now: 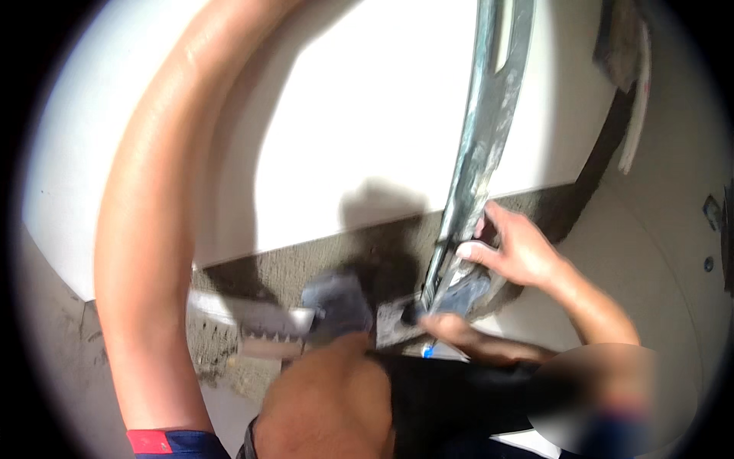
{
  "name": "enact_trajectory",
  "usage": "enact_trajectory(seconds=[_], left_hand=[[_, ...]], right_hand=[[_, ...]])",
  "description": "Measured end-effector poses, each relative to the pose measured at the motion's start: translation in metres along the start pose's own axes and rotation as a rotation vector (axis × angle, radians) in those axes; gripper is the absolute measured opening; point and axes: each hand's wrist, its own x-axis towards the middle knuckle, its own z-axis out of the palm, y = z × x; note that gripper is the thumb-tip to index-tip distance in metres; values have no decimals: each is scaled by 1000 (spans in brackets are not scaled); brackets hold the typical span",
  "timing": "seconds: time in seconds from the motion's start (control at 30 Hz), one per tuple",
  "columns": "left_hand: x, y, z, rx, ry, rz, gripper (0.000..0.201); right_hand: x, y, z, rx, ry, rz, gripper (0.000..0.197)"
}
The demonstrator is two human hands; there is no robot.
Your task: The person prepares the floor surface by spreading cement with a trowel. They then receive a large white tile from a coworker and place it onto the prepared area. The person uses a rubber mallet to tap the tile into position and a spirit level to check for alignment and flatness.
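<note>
A long grey metal straightedge (489, 130) with a slot near its upper end slants from the top edge toward my feet. My right hand (516, 241) grips its right side near the lower end, the thumb on the near face and the fingers partly hidden. My left arm (153, 229) stretches up past the top edge, so the left hand is out of sight. Under the straightedge lies a large white slab (367, 138), with the arm's shadow across it.
Below the slab runs a strip of ridged grey mortar (306, 268). A notched trowel (271, 336) lies beside my left shoe (336, 302); my right shoe (462, 294) is by the straightedge's lower end. Small dark objects (711, 213) lie at the far right.
</note>
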Motion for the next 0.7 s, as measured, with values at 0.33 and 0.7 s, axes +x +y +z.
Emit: enact_trajectory(seconds=[0.33,0.7], left_hand=[[-7,-11,-20,1,147,157,52],[4,-23,-12,118,118,133,42]], right_hand=[[33,-32,29,169,675,-103,44],[-26,33,-100,124,559,-22,56]])
